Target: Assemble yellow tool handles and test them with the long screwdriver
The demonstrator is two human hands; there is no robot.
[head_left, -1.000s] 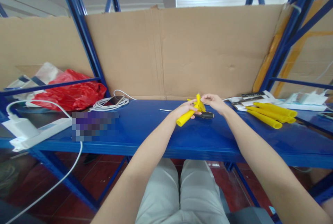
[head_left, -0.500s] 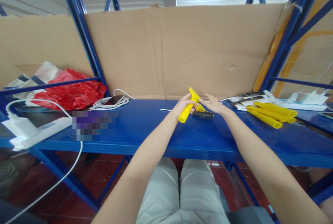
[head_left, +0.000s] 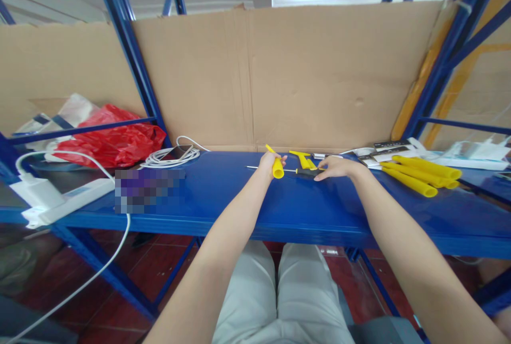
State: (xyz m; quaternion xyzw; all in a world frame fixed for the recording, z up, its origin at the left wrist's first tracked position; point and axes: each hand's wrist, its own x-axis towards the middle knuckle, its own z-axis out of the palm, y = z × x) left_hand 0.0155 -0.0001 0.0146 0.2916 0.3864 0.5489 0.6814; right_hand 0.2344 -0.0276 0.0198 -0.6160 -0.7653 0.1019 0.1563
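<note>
My left hand [head_left: 268,163] is closed around a yellow plastic handle piece [head_left: 276,165], its round end facing me, just above the blue shelf [head_left: 223,195]. My right hand [head_left: 334,167] lies low on the shelf, fingers reaching onto the black handle of a screwdriver [head_left: 307,172] whose thin metal shaft runs left behind my left hand. A small yellow part [head_left: 304,159] rests on the shelf between the two hands.
Several yellow tubes [head_left: 419,176] lie at the right beside dark booklets [head_left: 383,151]. A coiled white cable with a phone [head_left: 171,155], a red plastic bag [head_left: 107,141] and a white power strip [head_left: 59,197] sit at the left. Cardboard [head_left: 279,72] backs the shelf.
The hands have come apart. My left hand kept the yellow handle and moved left; the other yellow part now lies on the shelf, and my right hand has dropped onto the screwdriver.
</note>
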